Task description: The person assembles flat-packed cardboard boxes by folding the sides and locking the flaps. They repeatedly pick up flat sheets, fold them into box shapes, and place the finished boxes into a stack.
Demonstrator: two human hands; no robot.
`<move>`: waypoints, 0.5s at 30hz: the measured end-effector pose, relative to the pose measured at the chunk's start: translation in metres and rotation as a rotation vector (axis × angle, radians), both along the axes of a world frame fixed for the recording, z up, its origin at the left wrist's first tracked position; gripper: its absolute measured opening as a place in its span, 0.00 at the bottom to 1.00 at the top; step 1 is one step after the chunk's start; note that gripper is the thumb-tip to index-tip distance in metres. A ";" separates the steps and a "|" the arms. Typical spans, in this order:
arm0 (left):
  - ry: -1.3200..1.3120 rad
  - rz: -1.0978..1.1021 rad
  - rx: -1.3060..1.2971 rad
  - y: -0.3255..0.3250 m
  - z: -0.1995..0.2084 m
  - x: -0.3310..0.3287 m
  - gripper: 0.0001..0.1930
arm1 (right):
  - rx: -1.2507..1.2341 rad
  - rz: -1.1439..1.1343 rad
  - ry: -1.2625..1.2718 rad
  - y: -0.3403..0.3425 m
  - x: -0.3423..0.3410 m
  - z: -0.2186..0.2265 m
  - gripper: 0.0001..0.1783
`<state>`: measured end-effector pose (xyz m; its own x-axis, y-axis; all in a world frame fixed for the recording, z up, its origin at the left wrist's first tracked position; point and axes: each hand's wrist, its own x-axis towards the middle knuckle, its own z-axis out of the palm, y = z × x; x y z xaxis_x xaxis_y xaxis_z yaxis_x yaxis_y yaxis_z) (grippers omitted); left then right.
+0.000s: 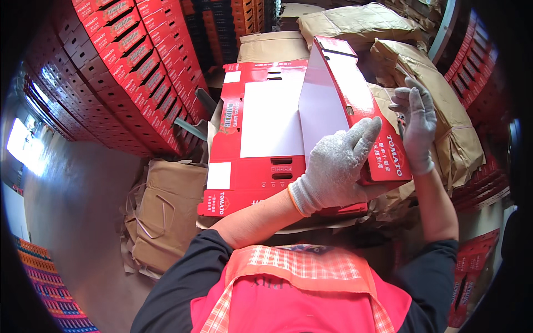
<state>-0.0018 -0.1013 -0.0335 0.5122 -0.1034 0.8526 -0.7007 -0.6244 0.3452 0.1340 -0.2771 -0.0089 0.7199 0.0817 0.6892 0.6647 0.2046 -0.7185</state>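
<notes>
Two gloved hands are at a partly folded red-and-white cardboard box (pixel 383 133) standing on edge. My left hand (pixel 338 164), in a pale grey work glove, lies against its near end with the fingers stretched out toward the right. My right hand (pixel 416 125), gloved the same way, is raised beside the box's right side, fingers extended and holding nothing. Under and left of the box lies a flat, unfolded red cardboard blank (pixel 272 119) with white panels and cut-out slots. Part of the box's lower edge is hidden behind my left hand and forearm.
Tall stacks of folded red boxes (pixel 130 61) rise at the left. Brown paper-wrapped bundles (pixel 444 105) lie at the right and back, and another brown bundle (pixel 166 213) sits at the left. Colourful stacked crates (pixel 53 288) stand lower left. Grey metal bars (pixel 191 129) jut out near the blank.
</notes>
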 end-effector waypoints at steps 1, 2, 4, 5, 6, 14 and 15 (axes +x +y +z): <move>0.026 0.000 -0.045 -0.001 -0.002 0.002 0.57 | -0.193 0.014 -0.051 0.007 -0.016 0.016 0.16; 0.041 -0.006 -0.078 -0.002 -0.003 0.002 0.60 | -0.405 0.054 -0.104 0.013 -0.034 0.029 0.16; 0.015 -0.017 -0.110 -0.004 -0.006 0.002 0.70 | -0.868 0.072 -0.179 0.023 -0.059 0.052 0.20; -0.009 -0.016 -0.165 -0.005 -0.008 0.001 0.73 | -0.950 0.083 -0.067 0.031 -0.065 0.061 0.20; -0.030 -0.017 -0.219 -0.007 -0.010 0.000 0.75 | -1.059 0.052 0.097 0.036 -0.070 0.067 0.19; 0.429 -0.190 -0.508 -0.009 -0.031 -0.008 0.68 | -1.191 0.206 -0.360 0.080 -0.052 0.057 0.05; 0.389 -0.270 -0.650 -0.007 -0.033 -0.010 0.62 | -1.171 0.196 -0.473 0.092 -0.053 0.051 0.06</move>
